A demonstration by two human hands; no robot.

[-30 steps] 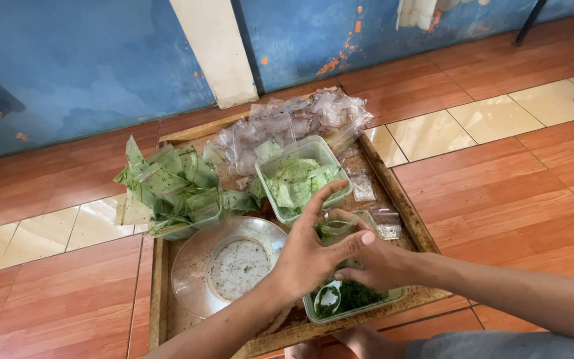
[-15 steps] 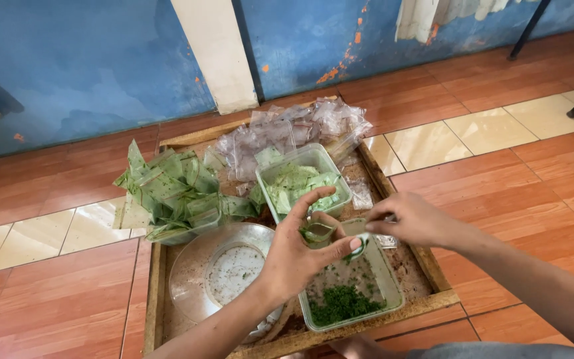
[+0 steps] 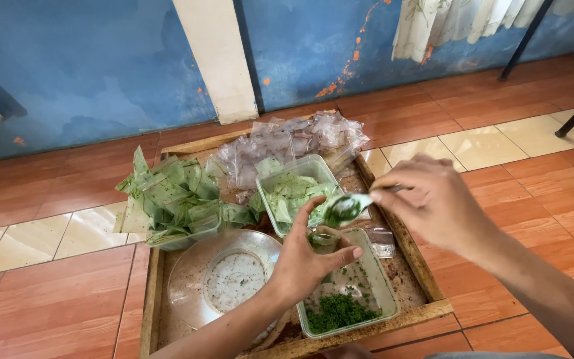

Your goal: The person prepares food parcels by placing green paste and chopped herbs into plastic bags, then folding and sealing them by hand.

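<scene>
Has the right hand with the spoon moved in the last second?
Yes. The right hand lifted the spoon out of the herb container, up toward the tray's far right rim.

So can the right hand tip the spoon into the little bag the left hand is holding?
Probably yes. The right hand holds the spoon of green bits just above the small bag, which the left hand holds with its mouth up. Nothing sits between them.

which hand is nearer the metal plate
Left. The left hand sits just beside the metal plate, at its right edge. The right hand is raised farther right, holding a spoon.
</scene>
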